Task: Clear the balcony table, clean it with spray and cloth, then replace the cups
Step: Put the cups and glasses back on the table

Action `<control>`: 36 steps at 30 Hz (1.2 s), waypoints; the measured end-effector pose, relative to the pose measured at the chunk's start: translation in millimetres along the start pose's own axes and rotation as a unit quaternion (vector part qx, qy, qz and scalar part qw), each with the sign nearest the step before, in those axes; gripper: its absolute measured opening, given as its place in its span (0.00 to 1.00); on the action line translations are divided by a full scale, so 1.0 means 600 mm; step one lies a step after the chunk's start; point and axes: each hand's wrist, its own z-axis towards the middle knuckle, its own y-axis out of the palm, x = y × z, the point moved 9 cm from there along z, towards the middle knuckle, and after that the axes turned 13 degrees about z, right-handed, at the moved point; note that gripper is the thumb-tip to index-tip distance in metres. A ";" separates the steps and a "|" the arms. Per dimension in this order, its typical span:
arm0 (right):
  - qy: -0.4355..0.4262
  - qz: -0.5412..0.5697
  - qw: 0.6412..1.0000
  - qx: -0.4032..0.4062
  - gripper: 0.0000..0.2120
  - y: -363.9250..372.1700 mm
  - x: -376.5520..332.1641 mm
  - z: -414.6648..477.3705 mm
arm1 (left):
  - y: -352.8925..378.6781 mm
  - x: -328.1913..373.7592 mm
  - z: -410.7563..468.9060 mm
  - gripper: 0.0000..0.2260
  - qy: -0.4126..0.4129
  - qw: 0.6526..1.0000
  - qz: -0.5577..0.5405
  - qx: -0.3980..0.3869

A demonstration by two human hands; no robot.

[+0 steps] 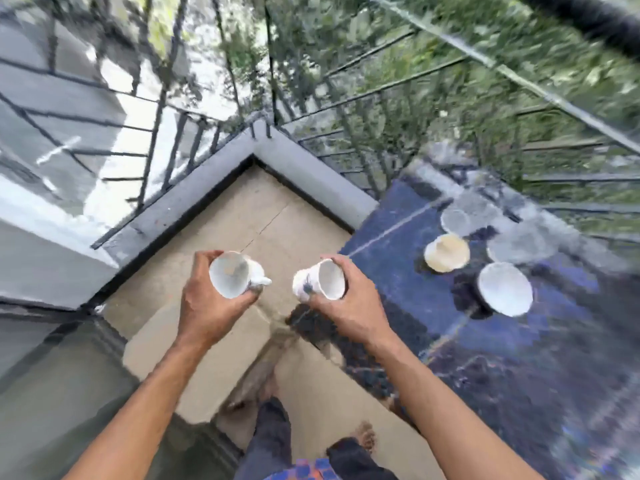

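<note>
My left hand (204, 303) grips a white cup (230, 273) with its handle pointing right. My right hand (349, 299) grips a second white cup (320, 280) that has a dark mark on its side. Both cups are held above the balcony floor, left of the table. The dark blue table (519, 358) stands at the right. On it sit a cream cup (446, 252), a white cup (504, 289) and two blurred pale cups, one of them a small cup (455, 221) further back and the other a grey cup (512, 245).
The beige tiled floor (263, 216) runs to a corner with a grey ledge (311, 168) and black railing (166, 140). Green foliage lies beyond the railing. My legs and bare feet (363, 438) are below. A grey wall stands at the left.
</note>
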 end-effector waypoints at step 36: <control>0.274 -0.042 0.858 0.433 0.34 -0.898 0.376 -0.120 | 0.874 0.796 -0.245 0.34 0.440 0.813 0.196 -0.328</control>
